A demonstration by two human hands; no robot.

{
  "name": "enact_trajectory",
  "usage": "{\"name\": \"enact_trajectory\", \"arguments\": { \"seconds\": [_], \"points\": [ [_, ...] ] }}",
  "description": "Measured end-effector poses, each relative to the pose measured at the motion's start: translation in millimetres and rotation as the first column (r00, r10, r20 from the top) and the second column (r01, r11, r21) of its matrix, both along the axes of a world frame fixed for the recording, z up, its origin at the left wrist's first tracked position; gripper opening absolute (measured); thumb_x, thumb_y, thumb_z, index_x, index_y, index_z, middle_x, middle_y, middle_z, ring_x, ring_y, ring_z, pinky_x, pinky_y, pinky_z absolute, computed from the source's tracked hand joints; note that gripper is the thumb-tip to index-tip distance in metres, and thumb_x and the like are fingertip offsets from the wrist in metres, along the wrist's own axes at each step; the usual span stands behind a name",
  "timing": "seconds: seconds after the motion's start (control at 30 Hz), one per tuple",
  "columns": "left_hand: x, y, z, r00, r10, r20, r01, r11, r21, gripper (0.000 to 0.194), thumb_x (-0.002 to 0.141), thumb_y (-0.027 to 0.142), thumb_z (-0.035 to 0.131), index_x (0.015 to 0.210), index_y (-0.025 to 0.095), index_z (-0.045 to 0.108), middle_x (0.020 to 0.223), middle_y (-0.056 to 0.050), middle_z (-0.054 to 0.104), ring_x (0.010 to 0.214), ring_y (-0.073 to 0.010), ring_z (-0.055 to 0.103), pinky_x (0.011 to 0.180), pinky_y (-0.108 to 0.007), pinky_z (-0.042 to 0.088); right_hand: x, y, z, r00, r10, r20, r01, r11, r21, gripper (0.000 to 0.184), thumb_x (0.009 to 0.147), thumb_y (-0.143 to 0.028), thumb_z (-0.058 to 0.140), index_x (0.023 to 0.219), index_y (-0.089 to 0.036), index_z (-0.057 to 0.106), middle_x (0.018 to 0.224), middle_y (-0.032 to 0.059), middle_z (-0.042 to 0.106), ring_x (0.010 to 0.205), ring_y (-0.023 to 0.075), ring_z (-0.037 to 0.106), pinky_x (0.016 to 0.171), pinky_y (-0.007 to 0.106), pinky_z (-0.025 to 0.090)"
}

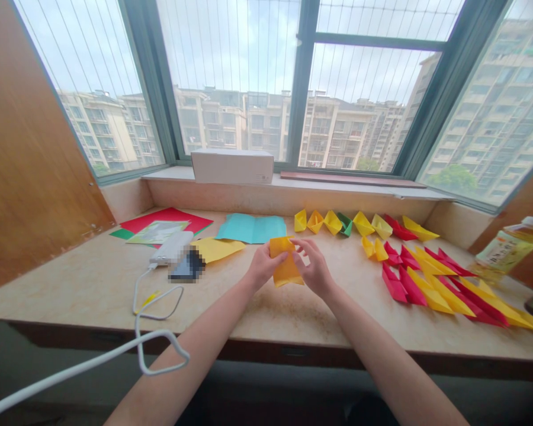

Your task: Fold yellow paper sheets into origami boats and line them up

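A folded piece of orange-yellow paper [285, 271] is held up over the middle of the counter. My left hand [263, 265] grips its left edge, the thumb lying on the near face. On the other side my right hand [314, 269] has its thumb at the paper's right edge, with the fingers bent near the top corner. Behind the paper lies a creased light-blue sheet [251, 228]. To the right stand folded paper boats, among them a yellow one [333, 222], a green one [345, 225] and a red one [400, 228].
At left lie red paper [169, 219], a yellow sheet [220, 249], a white power bank [171, 248] with a white cable [160, 335], and a blurred dark device [186, 266]. Several longer red and yellow folded boats [439, 290] and a drink bottle [509, 251] are at right. A white box [231, 167] rests on the sill.
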State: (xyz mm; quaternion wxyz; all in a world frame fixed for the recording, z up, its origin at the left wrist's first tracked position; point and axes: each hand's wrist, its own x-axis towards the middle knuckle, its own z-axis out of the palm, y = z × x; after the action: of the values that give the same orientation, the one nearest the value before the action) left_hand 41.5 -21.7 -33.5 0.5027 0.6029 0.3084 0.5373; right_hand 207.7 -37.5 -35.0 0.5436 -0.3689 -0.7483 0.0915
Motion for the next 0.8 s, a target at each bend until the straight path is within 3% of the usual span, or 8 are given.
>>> {"name": "enact_trajectory", "arguments": {
  "seconds": [0.17,0.4,0.57,0.7,0.8],
  "points": [
    [1.9,-2.8,-0.5,0.994,-0.107,-0.038,0.106,0.994,-0.016,0.04,0.072,0.041,0.079,0.098,0.012,0.068,0.09,-0.008,0.071,0.078,-0.0179,0.065,0.069,-0.026,0.049,3.7,4.9,-2.1,0.998,-0.063,-0.026,0.062,0.998,-0.022,0.024,0.091,-0.028,0.054,0.111,-0.023,0.066,0.105,0.0072,0.059,0.084,0.018,0.059,0.077,0.035,0.052],
    [3.0,-3.8,1.3,0.997,-0.061,0.053,0.066,0.994,-0.087,0.04,0.072,0.039,0.078,0.101,0.013,0.068,0.095,-0.009,0.072,0.079,-0.0193,0.067,0.073,-0.03,0.052,4.6,6.9,-3.5,0.998,-0.062,-0.033,0.06,0.996,-0.072,0.026,0.091,-0.03,0.054,0.111,-0.021,0.069,0.11,0.0094,0.061,0.083,0.0173,0.061,0.069,0.032,0.052],
    [2.0,5.7,-1.4,0.98,0.128,0.153,-0.115,0.989,-0.088,0.038,0.072,0.035,0.077,0.104,0.015,0.067,0.101,-0.009,0.072,0.085,-0.0219,0.069,0.08,-0.036,0.053,3.8,4.8,-4.1,1.0,0.026,-0.006,-0.026,0.986,-0.167,0.03,0.094,-0.03,0.05,0.118,-0.021,0.066,0.099,0.0077,0.069,0.079,0.0173,0.063,0.066,0.031,0.051],
    [-2.4,13.7,-3.5,0.916,0.384,0.119,-0.382,0.923,-0.034,0.03,0.075,0.029,0.073,0.1,0.015,0.067,0.099,-0.009,0.072,0.088,-0.0213,0.068,0.083,-0.035,0.052,1.7,-0.2,-1.6,0.991,0.137,0.006,-0.133,0.971,-0.198,0.026,0.094,-0.034,0.053,0.109,-0.021,0.07,0.103,0.0077,0.069,0.084,0.0177,0.064,0.07,0.031,0.052],
    [-5.5,16.7,-4.6,0.878,0.465,0.113,-0.466,0.884,-0.018,0.028,0.077,0.028,0.07,0.102,0.016,0.065,0.099,-0.008,0.072,0.089,-0.0208,0.067,0.084,-0.034,0.052,1.2,-3.0,-0.3,0.98,0.19,0.056,-0.175,0.962,-0.211,0.025,0.089,-0.038,0.061,0.104,-0.021,0.072,0.108,0.0084,0.065,0.082,0.0163,0.063,0.072,0.031,0.053]
  ]
}}
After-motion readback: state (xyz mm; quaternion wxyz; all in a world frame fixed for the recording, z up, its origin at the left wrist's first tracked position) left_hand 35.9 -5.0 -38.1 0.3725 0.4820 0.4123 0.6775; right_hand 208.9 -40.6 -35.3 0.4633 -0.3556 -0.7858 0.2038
